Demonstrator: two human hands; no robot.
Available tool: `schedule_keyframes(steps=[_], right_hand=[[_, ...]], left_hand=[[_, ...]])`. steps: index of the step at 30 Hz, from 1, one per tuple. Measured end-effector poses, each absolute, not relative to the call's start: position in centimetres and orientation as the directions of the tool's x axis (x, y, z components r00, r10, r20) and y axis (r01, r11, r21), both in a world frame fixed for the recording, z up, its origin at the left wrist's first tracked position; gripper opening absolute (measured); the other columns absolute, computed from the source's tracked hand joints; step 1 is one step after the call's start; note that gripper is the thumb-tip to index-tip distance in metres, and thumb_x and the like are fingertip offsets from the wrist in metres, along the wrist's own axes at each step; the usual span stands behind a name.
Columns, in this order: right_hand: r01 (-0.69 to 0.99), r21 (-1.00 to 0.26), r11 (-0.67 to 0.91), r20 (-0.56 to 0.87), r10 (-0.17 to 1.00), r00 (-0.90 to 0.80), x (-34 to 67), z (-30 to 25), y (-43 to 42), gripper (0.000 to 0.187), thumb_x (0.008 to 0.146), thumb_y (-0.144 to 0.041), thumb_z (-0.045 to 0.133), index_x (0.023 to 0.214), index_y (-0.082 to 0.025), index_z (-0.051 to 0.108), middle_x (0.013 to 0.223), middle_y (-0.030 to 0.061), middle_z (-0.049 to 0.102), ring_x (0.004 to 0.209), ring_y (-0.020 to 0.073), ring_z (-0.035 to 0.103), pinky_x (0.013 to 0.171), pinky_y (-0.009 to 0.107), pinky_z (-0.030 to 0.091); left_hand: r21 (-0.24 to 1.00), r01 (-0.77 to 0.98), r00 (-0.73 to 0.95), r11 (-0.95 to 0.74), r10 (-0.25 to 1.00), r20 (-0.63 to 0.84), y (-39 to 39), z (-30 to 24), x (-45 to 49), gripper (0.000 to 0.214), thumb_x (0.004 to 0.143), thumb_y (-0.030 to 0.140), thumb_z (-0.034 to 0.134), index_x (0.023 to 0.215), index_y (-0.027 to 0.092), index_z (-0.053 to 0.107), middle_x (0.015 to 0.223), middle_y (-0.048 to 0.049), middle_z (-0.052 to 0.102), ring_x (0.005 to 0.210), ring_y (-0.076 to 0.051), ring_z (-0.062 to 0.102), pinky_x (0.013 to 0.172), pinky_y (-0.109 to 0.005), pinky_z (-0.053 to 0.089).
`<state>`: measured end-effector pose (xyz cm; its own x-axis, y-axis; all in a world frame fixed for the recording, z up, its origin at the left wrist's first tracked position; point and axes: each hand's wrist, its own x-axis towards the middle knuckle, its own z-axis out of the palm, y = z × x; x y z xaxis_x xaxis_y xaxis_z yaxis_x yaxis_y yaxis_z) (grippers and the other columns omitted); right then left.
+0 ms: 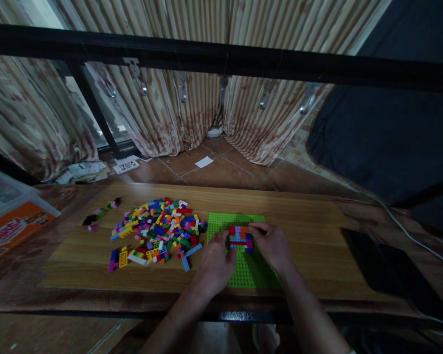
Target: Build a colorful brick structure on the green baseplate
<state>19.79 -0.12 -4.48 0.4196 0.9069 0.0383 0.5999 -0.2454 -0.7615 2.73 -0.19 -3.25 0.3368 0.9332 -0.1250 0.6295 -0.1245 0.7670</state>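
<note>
A green baseplate (221,222) lies on a wooden board. On it stands a small block of red, blue, orange and purple bricks (239,237). My left hand (216,263) rests on the plate's left side, fingers curled against the block's left edge. My right hand (273,245) lies over the plate's right side, its fingers pinched on the block's right and top edge. A heap of loose coloured bricks (158,228) is spread to the left of the plate, close to my left hand.
A few dark and purple bricks (101,214) lie apart at the far left. An orange and white box (11,223) stands at the left edge. A dark flat slab (383,268) and a white cable (409,233) lie at right. Curtains and a black rail are behind.
</note>
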Motion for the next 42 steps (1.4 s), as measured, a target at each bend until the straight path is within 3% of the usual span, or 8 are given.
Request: schedule_keyframes(steps=[5,12,22,29,36,42], right_hand=[[0.509,-0.829,-0.232,-0.012,0.917,0.398,20.5,-5.3,0.0,0.028,0.078,-0.037,0.056,0.089,-0.020,0.076,0.085,0.0060,0.075,0.076,0.0216,0.069,0.074,0.035,0.052],[0.136,-0.963,-0.234,-0.163,0.903,0.399,21.1,-6.7,0.8,0.029,0.061,-0.041,0.074,0.078,-0.019,0.075,0.076,0.0052,0.074,0.071,0.0219,0.068,0.068,0.036,0.055],[0.043,-0.946,-0.321,-0.286,0.891,0.353,21.4,-6.1,1.2,0.034,0.051,-0.040,0.081,0.074,-0.018,0.073,0.065,0.0035,0.071,0.059,0.0183,0.066,0.057,0.032,0.054],[0.047,-0.918,-0.395,-0.363,0.880,0.306,21.5,-5.4,1.6,0.021,0.055,-0.029,0.079,0.070,-0.017,0.072,0.052,0.0004,0.065,0.045,0.0123,0.058,0.049,0.026,0.050],[0.047,-0.921,-0.387,-0.367,0.900,0.234,21.8,-5.1,0.9,0.023,0.063,-0.034,0.075,0.079,-0.018,0.072,0.058,-0.0002,0.067,0.049,0.0115,0.058,0.051,0.024,0.049],[0.002,-0.921,-0.388,-0.359,0.853,0.380,22.7,-4.2,0.7,0.014,0.075,-0.030,0.065,0.084,-0.020,0.071,0.067,0.0007,0.068,0.057,0.0132,0.060,0.056,0.026,0.052]], left_hand=[[0.769,0.626,0.348,-0.131,0.929,-0.126,-0.2,-3.3,2.7,0.045,0.088,0.024,0.047,0.130,0.012,0.050,0.125,-0.0149,0.060,0.115,-0.024,0.058,0.096,-0.033,0.045],[0.759,0.635,0.353,-0.143,0.928,-0.120,-0.4,-2.9,2.9,0.039,0.088,0.022,0.047,0.125,0.015,0.054,0.122,-0.0125,0.061,0.111,-0.023,0.060,0.097,-0.032,0.044],[0.753,0.636,0.355,-0.168,0.930,-0.092,-0.6,-3.1,3.1,0.041,0.085,0.016,0.048,0.125,0.013,0.054,0.121,-0.0133,0.061,0.112,-0.024,0.058,0.100,-0.034,0.042],[0.756,0.626,0.362,-0.189,0.930,-0.067,-0.6,-3.6,3.0,0.041,0.084,0.016,0.049,0.124,0.014,0.054,0.119,-0.0127,0.062,0.110,-0.023,0.058,0.098,-0.034,0.044],[0.768,0.619,0.373,-0.162,0.922,-0.106,-0.5,-3.0,2.7,0.040,0.084,0.017,0.049,0.124,0.016,0.055,0.119,-0.0110,0.062,0.109,-0.021,0.059,0.093,-0.031,0.046],[0.785,0.609,0.340,-0.111,0.931,-0.131,-0.7,-3.2,2.9,0.039,0.084,0.016,0.048,0.123,0.016,0.055,0.118,-0.0109,0.062,0.105,-0.021,0.059,0.093,-0.032,0.046]])
